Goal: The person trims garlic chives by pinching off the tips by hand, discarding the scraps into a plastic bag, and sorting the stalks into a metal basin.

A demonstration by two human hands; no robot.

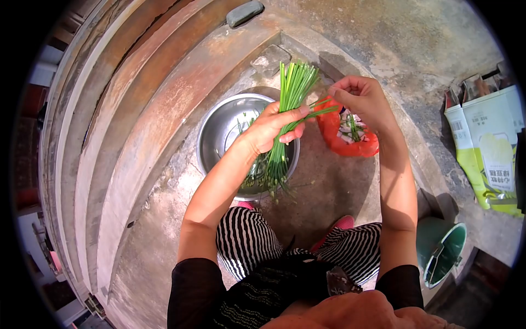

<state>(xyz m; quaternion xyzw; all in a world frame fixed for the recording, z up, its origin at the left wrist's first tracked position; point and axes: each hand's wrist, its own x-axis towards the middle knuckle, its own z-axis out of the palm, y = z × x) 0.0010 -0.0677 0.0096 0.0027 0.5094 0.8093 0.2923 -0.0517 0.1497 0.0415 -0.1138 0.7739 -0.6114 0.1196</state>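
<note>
- the left hand [276,127] is wrapped around the bundle of green stalks [298,82], thumb across it; a firm but gentle grip should spare the stems from bruising.
- the bundle stands tilted above the metal basin [212,137], bud ends hanging down near its rim; staying over it would likely catch what drops.
- a few loose stalks [323,109] jut sideways toward the right hand [366,101]; drawing them one at a time seems best.
- the right hand's thumb and forefinger are brought close together; i cannot tell whether they pinch anything.
- the red bag [330,129] sits open just below that hand, with scraps [352,127] inside, within easy reach.
</note>
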